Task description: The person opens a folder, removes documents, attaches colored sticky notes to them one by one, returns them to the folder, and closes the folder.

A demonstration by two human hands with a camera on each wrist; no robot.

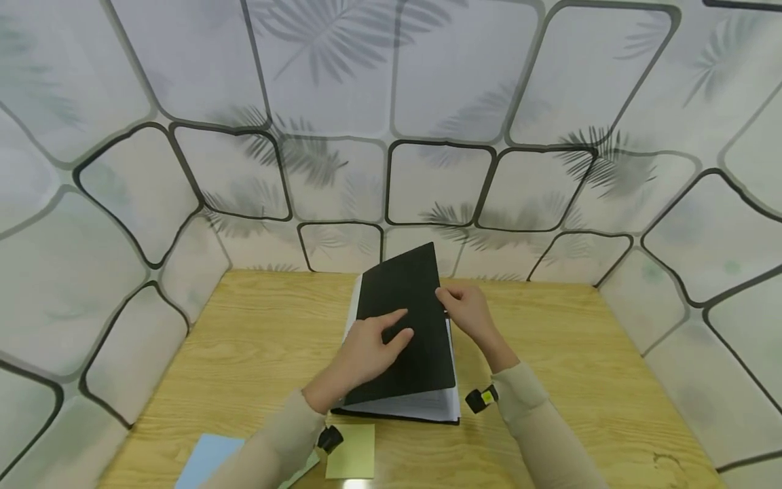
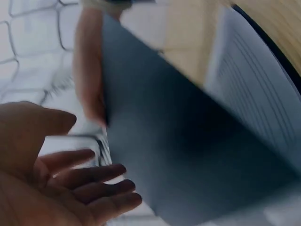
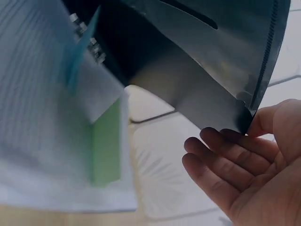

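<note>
A black ring binder [image 1: 424,353] stands partly open on the table, its front cover lifted at a slant. My right hand [image 1: 470,312] pinches the cover's free edge between thumb and fingers near the top corner. Over the cover's outer face is my left hand [image 1: 366,350], index finger and thumb extended; in the left wrist view its spread fingers hold nothing. Lined white pages [image 3: 37,141] show beneath the cover, with a green sticky note [image 3: 107,148] and a blue tab [image 3: 82,54] by the metal rings [image 3: 89,40]. A clear pocket [image 3: 211,42] lines the cover's inside.
Near the table's front edge lie a yellow sticky note [image 1: 351,451], a blue sheet [image 1: 210,458] and a green paper [image 1: 302,472] partly hidden by the left sleeve. Patterned walls [image 1: 342,176] enclose the wooden table [image 1: 263,326] at the back and sides.
</note>
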